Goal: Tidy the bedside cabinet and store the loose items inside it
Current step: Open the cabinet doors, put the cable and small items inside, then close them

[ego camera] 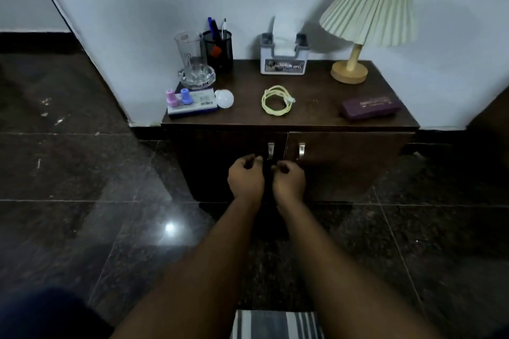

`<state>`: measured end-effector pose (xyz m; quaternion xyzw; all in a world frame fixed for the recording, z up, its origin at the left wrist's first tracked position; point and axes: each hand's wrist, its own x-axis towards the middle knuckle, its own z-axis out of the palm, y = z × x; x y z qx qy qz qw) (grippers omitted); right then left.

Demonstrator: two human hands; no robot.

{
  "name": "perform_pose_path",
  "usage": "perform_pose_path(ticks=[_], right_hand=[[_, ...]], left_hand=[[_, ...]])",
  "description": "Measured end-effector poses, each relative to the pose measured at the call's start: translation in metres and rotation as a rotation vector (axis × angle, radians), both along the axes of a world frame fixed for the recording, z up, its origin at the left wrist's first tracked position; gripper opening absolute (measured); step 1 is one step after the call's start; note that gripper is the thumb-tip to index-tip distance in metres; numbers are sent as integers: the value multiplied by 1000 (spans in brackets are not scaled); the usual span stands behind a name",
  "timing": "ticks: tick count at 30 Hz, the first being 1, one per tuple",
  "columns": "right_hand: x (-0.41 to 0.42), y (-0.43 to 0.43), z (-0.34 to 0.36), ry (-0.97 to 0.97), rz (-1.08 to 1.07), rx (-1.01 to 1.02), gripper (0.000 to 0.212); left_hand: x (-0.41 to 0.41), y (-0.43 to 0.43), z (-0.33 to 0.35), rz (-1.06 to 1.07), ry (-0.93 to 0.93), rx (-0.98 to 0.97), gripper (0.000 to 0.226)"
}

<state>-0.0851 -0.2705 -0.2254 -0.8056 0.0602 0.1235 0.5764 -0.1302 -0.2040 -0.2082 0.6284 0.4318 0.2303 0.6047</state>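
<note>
On the left end of the cabinet top point(316, 107) a glass jug point(190, 49) is standing in a glass ashtray point(197, 77), with a black mesh pen holder point(219, 48) just beside it at the wall. In front of them a flat box point(192, 104) is carrying two small bottles, one pink point(172, 98) and one blue point(186, 95), and a white bulb point(224, 98) is touching the box on its right side. Going further right, a tissue holder point(283, 59) is standing at the wall, a coiled yellow cable point(276, 103) is lying loose in the middle, a pleated lamp point(360, 22) is standing near the back, and a purple case point(370, 106) is lying at the right end. Both doors are looking closed, so nothing is stored inside yet. Below, the left hand point(246, 177) is hanging just under the left handle point(270, 150) with the fingers curled in and holding nothing, and the right hand point(289, 180) is curled the same way, empty, between the two handles and lower than the right handle point(301, 150). I am judging that the person is preparing to open the doors. The next move is calling for each hand to hook its handle and pull outward, keeping the arms clear of the swinging doors.
</note>
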Motion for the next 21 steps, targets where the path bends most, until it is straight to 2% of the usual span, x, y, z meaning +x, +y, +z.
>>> perform_pose_path(ticks=[5,8,9,12,14,18,19,21], right_hand=[[-6,24,-23,36,-162,357,16],[-3,24,-40,-138,-117,301,12],[-8,22,-39,-189,-103,265,11],[-42,10,-37,-212,-90,342,13],[-67,-4,-44,-214,-103,332,12],[-104,-21,-53,-267,-268,289,16],[-111,-20,-47,-274,-267,318,17],[-126,-15,-41,-273,-118,325,23]], left_hand=[[15,11,-16,-188,-91,-19,14],[20,9,-22,-266,-63,75,21],[17,6,-22,-259,-55,98,21],[-5,-11,-22,-192,-36,132,19],[-27,-26,-26,-120,-92,136,29],[-76,-43,-36,-7,-142,111,43],[-86,-44,-36,20,-142,110,47],[-104,-40,-29,75,-131,114,61]])
